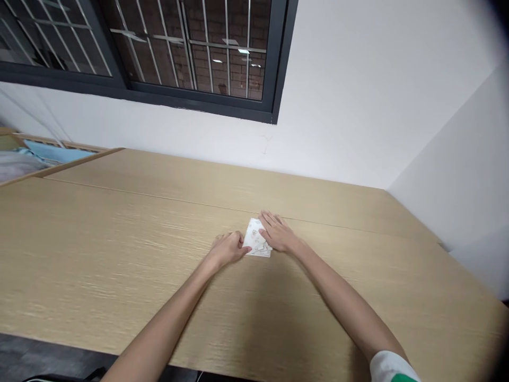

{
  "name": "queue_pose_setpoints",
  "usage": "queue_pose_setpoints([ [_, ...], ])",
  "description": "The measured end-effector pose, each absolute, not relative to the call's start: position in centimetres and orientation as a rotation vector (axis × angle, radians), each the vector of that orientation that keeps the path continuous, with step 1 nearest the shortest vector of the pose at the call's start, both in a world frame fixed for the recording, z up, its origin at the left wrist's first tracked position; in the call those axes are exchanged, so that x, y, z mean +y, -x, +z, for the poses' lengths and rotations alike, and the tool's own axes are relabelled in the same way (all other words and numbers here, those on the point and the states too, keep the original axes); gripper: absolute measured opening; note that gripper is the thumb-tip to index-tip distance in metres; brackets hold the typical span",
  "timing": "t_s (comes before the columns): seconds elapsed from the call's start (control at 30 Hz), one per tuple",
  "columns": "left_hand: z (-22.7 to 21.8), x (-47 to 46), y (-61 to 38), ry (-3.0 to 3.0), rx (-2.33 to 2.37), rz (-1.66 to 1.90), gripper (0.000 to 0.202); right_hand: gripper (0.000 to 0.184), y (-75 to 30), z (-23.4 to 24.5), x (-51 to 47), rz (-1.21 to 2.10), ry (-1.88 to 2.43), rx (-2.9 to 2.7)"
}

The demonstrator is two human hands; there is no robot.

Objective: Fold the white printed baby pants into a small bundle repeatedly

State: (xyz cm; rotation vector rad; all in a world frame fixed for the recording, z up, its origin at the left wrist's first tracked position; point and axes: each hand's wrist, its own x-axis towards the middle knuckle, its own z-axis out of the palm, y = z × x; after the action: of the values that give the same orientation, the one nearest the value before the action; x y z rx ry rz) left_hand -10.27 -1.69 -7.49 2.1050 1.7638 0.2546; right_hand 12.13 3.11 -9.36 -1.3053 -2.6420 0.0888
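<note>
A small folded white cloth with a faint brownish print lies flat on the wooden table; I cannot tell whether it is fabric or paper. My left hand is at its left side, fingers curled in and thumb on the lower left corner, pinching the edge. Across the right part of the cloth rests my right hand, flat with its fingers stretched out towards the upper left. Part of the cloth is hidden under that hand.
The wide wooden table has a seam running along its back part. Behind it are a white wall and a dark-framed barred window. A wood-edged bin with light blue material stands at the far left.
</note>
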Motion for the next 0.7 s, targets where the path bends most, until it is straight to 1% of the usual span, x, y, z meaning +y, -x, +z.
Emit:
queue_pose_setpoints([
  [0.1, -7.7, -1.8, 10.0, -2.084, 1.752, 0.329, 0.026, 0.055, -11.6, -9.1, 2.8, -0.012, 1.392, -2.522],
  [0.2, -8.1, -1.9, 9.6, -2.072, 1.727, 0.414, 0.022, 0.038, -10.9, -9.0, 2.5, -0.061, 1.431, -2.460],
  [0.27, -8.5, -1.9, 9.3, -2.077, 1.693, 0.474, 0.019, 0.030, -10.5, -9.1, 2.3, -0.068, 1.461, -2.421],
  [0.47, -8.8, -2.8, 7.9, -2.100, 1.497, 0.598, 0.015, 0.019, -11.5, -8.8, 0.6, -0.009, 1.518, -2.352],
  [0.6, -8.3, -4.9, 5.8, -2.118, 1.278, 0.605, 0.010, 0.009, -14.0, -7.9, -3.3, 0.153, 1.581, -2.341],
  [0.7, -8.0, -8.2, 3.5, -2.107, 0.990, 0.577, 0.014, 0.005, -16.8, -6.1, -8.6, 0.456, 1.591, -2.285],
])
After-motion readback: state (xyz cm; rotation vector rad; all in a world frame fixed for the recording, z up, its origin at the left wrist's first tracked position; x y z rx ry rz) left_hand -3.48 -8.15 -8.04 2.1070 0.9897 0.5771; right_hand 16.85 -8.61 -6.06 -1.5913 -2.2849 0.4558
